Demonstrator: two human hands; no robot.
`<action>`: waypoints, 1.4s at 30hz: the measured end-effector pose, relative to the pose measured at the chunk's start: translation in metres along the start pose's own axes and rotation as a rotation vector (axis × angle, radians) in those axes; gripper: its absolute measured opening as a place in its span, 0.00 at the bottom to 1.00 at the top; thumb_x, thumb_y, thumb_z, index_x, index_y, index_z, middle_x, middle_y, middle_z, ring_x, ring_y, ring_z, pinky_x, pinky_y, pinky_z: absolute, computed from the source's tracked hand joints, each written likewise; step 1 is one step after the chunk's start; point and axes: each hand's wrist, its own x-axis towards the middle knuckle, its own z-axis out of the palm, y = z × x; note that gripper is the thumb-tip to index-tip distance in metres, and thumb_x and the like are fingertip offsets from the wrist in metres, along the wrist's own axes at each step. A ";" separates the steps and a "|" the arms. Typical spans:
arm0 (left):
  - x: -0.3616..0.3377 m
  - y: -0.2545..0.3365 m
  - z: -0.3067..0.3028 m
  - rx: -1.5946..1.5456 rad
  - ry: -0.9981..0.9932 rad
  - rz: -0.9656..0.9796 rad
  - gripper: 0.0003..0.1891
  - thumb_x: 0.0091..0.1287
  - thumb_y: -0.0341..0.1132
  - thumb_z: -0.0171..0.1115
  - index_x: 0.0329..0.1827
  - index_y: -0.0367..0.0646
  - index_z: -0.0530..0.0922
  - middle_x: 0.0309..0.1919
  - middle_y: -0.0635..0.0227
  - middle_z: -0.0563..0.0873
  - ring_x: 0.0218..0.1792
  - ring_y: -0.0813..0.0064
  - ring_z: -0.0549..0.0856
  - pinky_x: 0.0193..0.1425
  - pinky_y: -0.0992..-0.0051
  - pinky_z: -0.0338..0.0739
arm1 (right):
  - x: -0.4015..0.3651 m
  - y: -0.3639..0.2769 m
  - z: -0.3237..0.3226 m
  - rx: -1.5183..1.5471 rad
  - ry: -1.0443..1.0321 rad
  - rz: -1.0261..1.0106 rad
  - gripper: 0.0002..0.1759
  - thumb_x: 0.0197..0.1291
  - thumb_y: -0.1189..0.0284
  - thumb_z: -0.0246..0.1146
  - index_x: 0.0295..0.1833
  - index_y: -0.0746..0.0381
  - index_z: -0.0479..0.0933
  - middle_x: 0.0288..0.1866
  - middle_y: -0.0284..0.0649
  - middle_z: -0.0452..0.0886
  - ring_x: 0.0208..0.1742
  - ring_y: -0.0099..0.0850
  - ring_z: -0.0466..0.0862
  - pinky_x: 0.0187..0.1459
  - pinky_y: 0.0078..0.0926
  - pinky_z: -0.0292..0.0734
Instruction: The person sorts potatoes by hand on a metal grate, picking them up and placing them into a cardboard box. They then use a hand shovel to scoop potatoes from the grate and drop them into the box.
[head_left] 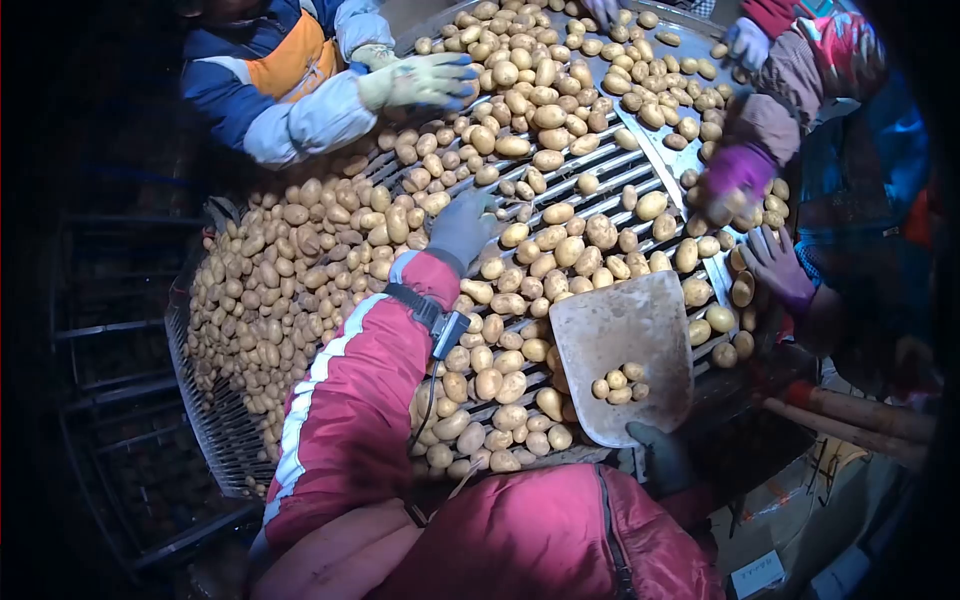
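Potatoes (pixel 300 270) are heaped over a slatted metal rack (pixel 625 165). My left hand (pixel 462 228), in a grey glove below a red sleeve, reaches over the middle of the rack among the potatoes; its fingertips are partly lost against them, so its grip is unclear. A dark strap with a small device is round that forearm. My right hand (pixel 660 455), in a dark glove, holds the lower edge of a worn, pale scoop (pixel 625 335). Several small potatoes (pixel 620 384) lie in the scoop, near its lower end.
A co-worker's yellowish gloved hands (pixel 418 80) are over the potatoes at the upper left. More co-workers' hands are at the right, one in a purple glove (pixel 738 180). Metal sheeting (pixel 665 155) borders the slats. Reddish poles (pixel 860 415) lie at the lower right.
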 end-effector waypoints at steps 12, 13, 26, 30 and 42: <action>0.015 0.010 0.023 0.173 -0.027 0.100 0.20 0.66 0.34 0.64 0.62 0.49 0.83 0.55 0.54 0.86 0.59 0.50 0.84 0.64 0.54 0.78 | 0.000 -0.002 0.002 -0.172 0.031 -0.204 0.16 0.65 0.71 0.68 0.56 0.65 0.78 0.27 0.42 0.84 0.19 0.32 0.83 0.20 0.27 0.79; 0.021 0.012 0.021 0.064 -0.088 0.031 0.20 0.65 0.34 0.65 0.62 0.49 0.83 0.54 0.52 0.86 0.58 0.48 0.84 0.64 0.53 0.78 | 0.001 -0.003 0.002 -0.145 0.038 -0.186 0.16 0.65 0.72 0.68 0.56 0.65 0.77 0.27 0.42 0.84 0.19 0.32 0.83 0.20 0.27 0.79; 0.002 0.094 -0.038 -0.328 -0.253 0.037 0.19 0.67 0.47 0.69 0.53 0.45 0.88 0.48 0.56 0.88 0.50 0.59 0.88 0.58 0.64 0.81 | -0.003 0.002 0.014 -0.122 0.083 -0.321 0.20 0.64 0.77 0.67 0.60 0.65 0.74 0.30 0.38 0.83 0.18 0.29 0.81 0.18 0.25 0.76; 0.049 0.047 0.007 -0.176 -0.077 -0.041 0.21 0.65 0.43 0.68 0.61 0.48 0.84 0.56 0.53 0.87 0.56 0.54 0.87 0.61 0.59 0.81 | 0.000 0.003 0.014 -0.114 0.093 -0.366 0.20 0.63 0.77 0.67 0.60 0.65 0.74 0.30 0.38 0.83 0.19 0.29 0.81 0.18 0.25 0.76; 0.002 0.114 -0.015 -0.454 -0.092 0.032 0.22 0.67 0.45 0.70 0.60 0.43 0.85 0.49 0.55 0.90 0.47 0.59 0.90 0.55 0.62 0.83 | -0.002 0.001 0.016 -0.108 0.104 -0.257 0.23 0.63 0.77 0.67 0.63 0.66 0.74 0.34 0.39 0.84 0.22 0.29 0.83 0.21 0.27 0.78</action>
